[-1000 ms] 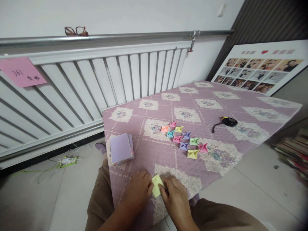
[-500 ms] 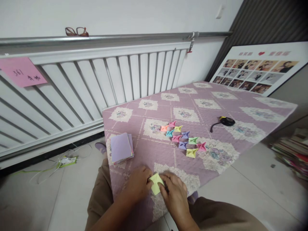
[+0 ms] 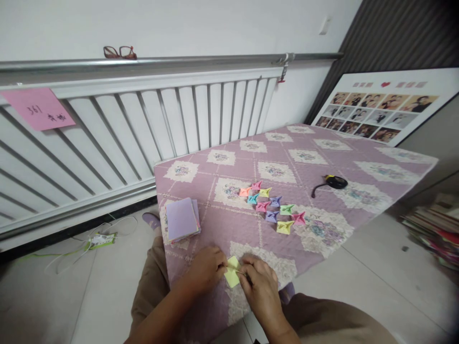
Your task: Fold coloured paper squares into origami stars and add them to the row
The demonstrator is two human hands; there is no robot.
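Note:
A small folded yellow-green paper (image 3: 233, 278) lies near the front edge of the cloth-covered table (image 3: 211, 224), between my two hands. My left hand (image 3: 210, 268) pinches its left side. On the right, my right hand (image 3: 258, 279) has thumb and forefinger closed on a raised flap of the same paper. Beyond them stand several small folded paper pieces (image 3: 275, 201) in pink, yellow, blue, purple, green and orange, set in slanting rows. A stack of square paper sheets (image 3: 182, 219), purple on top, sits to the left.
A black tape measure (image 3: 336, 182) with a strap lies at the right of the table. Behind are a white radiator (image 3: 186, 114) and glasses (image 3: 120, 52) on a pipe. A photo board (image 3: 373, 112) leans at the back right. A power strip (image 3: 102, 240) is on the floor.
The flaps of the yellow-green paper are now raised between my fingertips, where it lay flatter before. My right thumb has moved off its middle toward the right edge. The view has shifted slightly.

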